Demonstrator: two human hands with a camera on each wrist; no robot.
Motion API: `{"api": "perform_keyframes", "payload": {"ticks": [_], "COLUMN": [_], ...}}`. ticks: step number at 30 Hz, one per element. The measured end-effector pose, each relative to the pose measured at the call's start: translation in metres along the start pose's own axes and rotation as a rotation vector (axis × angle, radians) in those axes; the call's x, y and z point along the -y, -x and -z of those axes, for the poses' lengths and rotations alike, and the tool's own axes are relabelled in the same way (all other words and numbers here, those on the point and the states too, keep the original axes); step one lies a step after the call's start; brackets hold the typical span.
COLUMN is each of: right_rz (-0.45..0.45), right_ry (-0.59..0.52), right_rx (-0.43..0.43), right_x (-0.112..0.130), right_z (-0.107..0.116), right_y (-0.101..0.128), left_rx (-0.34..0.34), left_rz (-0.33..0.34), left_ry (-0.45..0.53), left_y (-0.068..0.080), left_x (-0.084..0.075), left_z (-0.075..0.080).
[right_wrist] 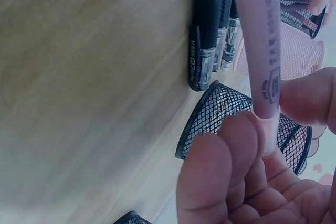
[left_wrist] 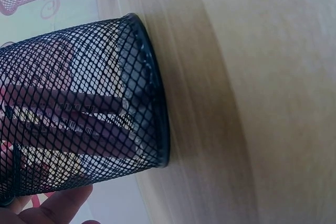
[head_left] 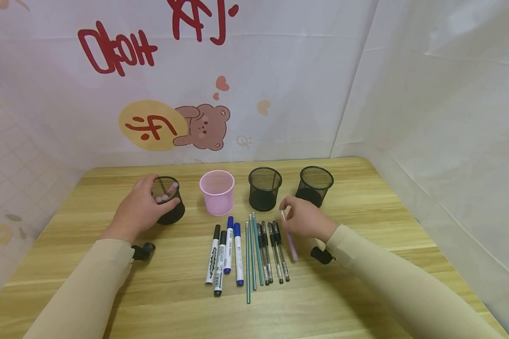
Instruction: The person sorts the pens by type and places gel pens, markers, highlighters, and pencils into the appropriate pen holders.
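Note:
My left hand [head_left: 142,207] grips the leftmost black mesh cup [head_left: 169,202], which holds several pink pens [head_left: 166,193]; the left wrist view shows that mesh cup [left_wrist: 105,103] with the pink pens [left_wrist: 79,124] inside. My right hand [head_left: 305,219] pinches a pink pen [head_left: 289,238] just above the table, right of the pen row. In the right wrist view the pink pen [right_wrist: 260,40] runs between thumb and fingers [right_wrist: 231,156]. On the table lie three markers [head_left: 225,252], green pencils [head_left: 252,254] and black gel pens [head_left: 273,252].
A pink cup [head_left: 217,190] and two more black mesh cups [head_left: 265,187] [head_left: 315,184] stand in a row behind the pens. White sheeting walls the table at the back and right. The wooden table [head_left: 365,263] has bare surface at the front.

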State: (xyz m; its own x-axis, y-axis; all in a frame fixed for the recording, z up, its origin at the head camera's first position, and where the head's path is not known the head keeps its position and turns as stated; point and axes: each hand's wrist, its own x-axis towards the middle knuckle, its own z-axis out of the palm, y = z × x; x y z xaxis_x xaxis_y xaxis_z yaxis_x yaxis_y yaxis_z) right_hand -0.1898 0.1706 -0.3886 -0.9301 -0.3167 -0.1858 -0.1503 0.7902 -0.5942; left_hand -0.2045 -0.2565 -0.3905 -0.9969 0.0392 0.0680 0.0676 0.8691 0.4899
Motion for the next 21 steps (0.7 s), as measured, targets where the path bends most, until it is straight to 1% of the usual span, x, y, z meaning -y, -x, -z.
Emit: {"api": "perform_keyframes", "payload": {"ticks": [9, 21], "right_rz": [0.007, 0.099], "right_ry": [-0.048, -0.106], "right_rx": [-0.019, -0.063], "right_x": [0.0049, 0.0104], "right_z": [0.0024, 0.0042], "right_y": [0.0004, 0.0027], "left_rx": [-0.001, 0.001], "left_rz": [0.001, 0.005], "left_ry": [-0.002, 0.002], "left_y": [0.0001, 0.0007], "left_x": [-0.0005, -0.0017], "left_z": [0.0001, 0.0004]}}
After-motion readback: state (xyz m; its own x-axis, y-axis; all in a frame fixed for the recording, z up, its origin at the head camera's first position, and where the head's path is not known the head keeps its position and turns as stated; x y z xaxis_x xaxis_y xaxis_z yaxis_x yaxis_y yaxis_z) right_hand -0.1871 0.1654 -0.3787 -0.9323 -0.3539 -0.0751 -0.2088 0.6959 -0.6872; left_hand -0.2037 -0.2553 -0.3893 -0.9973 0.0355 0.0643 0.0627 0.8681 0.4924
